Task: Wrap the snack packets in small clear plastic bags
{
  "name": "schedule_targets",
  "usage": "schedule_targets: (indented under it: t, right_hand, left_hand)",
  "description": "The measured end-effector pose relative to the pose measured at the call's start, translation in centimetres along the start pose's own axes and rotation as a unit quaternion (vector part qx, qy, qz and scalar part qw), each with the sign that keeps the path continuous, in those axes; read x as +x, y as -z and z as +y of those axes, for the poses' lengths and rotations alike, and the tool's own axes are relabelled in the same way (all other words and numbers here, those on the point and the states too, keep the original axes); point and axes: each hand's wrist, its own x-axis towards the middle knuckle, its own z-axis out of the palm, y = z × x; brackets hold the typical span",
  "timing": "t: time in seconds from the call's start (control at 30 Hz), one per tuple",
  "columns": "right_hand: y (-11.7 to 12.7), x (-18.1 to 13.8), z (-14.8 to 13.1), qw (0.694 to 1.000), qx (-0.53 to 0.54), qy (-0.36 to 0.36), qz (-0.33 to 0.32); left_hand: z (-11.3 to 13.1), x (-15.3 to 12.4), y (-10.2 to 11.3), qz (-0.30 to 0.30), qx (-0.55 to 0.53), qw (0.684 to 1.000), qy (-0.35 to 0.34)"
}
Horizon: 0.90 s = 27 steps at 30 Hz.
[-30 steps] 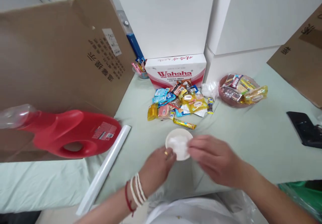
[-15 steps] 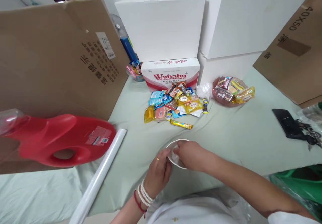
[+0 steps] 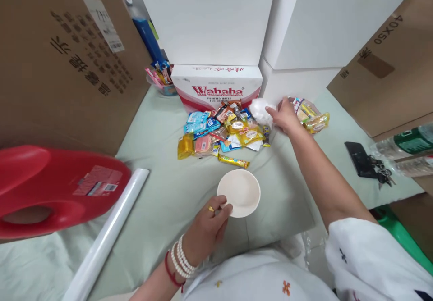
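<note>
My left hand (image 3: 208, 229) pinches the near-left rim of a small white bowl (image 3: 241, 190) between thumb and fingers. The bowl tilts slightly toward me and its inside shows bare. Farther off to the right, my right hand (image 3: 287, 115) is stretched out with its fingertips at a bundle of crumpled white plastic (image 3: 261, 111). Its grip is partly hidden from here. The plastic lies against a pile of wrapped snacks (image 3: 221, 132). Partly behind my right hand is a round dish (image 3: 313, 105) of more snacks.
A Wahaha carton (image 3: 218, 84) stands behind the pile, with white boxes (image 3: 311, 21) around it. At left are a red jug (image 3: 64, 179) and a white roll (image 3: 108, 233). A phone (image 3: 360, 159), keys (image 3: 382, 172) and plastic bottles (image 3: 406, 143) lie at right.
My right hand has left the bowl and reached forward and right to the plastic bundle, which looks bigger. The bowl stays in my left hand, its inside now uncovered. The view has tilted down.
</note>
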Motion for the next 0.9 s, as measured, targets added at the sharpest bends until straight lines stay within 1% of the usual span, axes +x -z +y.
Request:
schedule_targets:
  t: [0.03,0.07,0.1,0.13,0.17,0.2,0.23,0.27,0.3,0.33,0.4,0.47,0.5,0.53,0.57,0.6,0.67,0.73,0.8,0.83,0.87,0.9]
  right_hand:
    - [0.4,-1.3,-0.1,0.999,-0.006,0.035,-0.005]
    - [1.1,-3.4,-0.4,0.996,-0.005,0.087,-0.021]
    - [2.1,-6.1,-0.7,0.988,0.001,0.148,-0.05]
    - [3.1,-9.1,-1.0,0.971,0.008,0.216,-0.106]
    - [4.1,-12.2,-1.1,0.936,0.008,0.29,-0.197]
    - [5.1,-15.3,-1.1,0.893,-0.004,0.352,-0.279]
    - [5.8,-18.1,-0.8,0.869,-0.018,0.386,-0.308]
    - [6.4,-20.6,-0.3,0.865,-0.032,0.393,-0.31]
    - [7.0,-22.7,0.4,0.875,-0.038,0.38,-0.297]
    - [7.7,-24.3,1.3,0.894,-0.043,0.352,-0.273]
    - [9.7,-26.5,3.7,0.94,-0.055,0.265,-0.209]
    - [12.5,-26.9,6.4,0.975,-0.092,0.157,-0.124]
    - [14.0,-26.3,7.7,0.984,-0.125,0.1,-0.074]
    - [15.5,-25.1,9.0,0.985,-0.164,0.045,-0.023]
    - [16.8,-23.0,10.3,0.978,-0.21,-0.007,0.019]
    - [18.0,-20.3,11.3,0.964,-0.254,-0.049,0.061]
    - [19.7,-12.9,12.9,0.937,-0.318,-0.107,0.098]
    - [20.9,-4.2,13.5,0.924,-0.35,-0.116,0.098]
    - [21.4,3.6,13.5,0.926,-0.348,-0.11,0.097]
    - [21.5,6.6,13.2,0.927,-0.344,-0.12,0.095]
    - [21.3,8.8,13.0,0.929,-0.337,-0.122,0.099]
    - [21.0,10.1,12.8,0.93,-0.332,-0.121,0.104]
  left_hand:
    - [0.0,0.1,0.1,-0.001,0.005,1.0,0.002]
    - [0.1,0.2,0.2,-0.003,0.007,1.0,0.006]
    - [0.2,0.4,0.2,-0.006,0.004,1.0,0.01]
    - [0.3,0.6,0.2,-0.011,-0.005,1.0,0.013]
    - [0.4,0.9,0.1,-0.015,-0.02,1.0,0.014]
    - [0.6,1.2,-0.1,-0.018,-0.039,0.999,0.013]
    - [0.9,1.6,-0.3,-0.022,-0.057,0.998,0.01]
    - [1.1,1.9,-0.5,-0.027,-0.074,0.997,0.004]
    - [1.3,2.2,-0.8,-0.03,-0.086,0.996,-0.003]
    - [1.4,2.4,-1.0,-0.031,-0.093,0.995,-0.012]
    - [1.3,2.5,-1.3,-0.024,-0.094,0.995,-0.024]
    - [0.5,2.2,-1.3,-0.013,-0.081,0.997,-0.007]
    - [0.0,1.8,-1.2,-0.005,-0.07,0.997,0.013]
    - [-0.7,1.4,-1.1,0.003,-0.058,0.998,0.037]
    - [-1.4,0.9,-0.9,0.011,-0.047,0.997,0.063]
    - [-2.0,0.4,-0.8,0.021,-0.037,0.995,0.088]
    - [-3.1,-0.5,-0.7,0.035,-0.016,0.991,0.128]
    - [-3.8,-1.0,-0.5,0.04,0.005,0.986,0.161]
    - [-3.9,-1.1,-0.1,0.043,0.019,0.981,0.187]
    - [-3.8,-1.0,0.3,0.046,0.023,0.979,0.197]
    - [-3.8,-0.9,0.9,0.052,0.028,0.977,0.207]
    - [-3.8,-0.8,1.5,0.058,0.033,0.974,0.215]
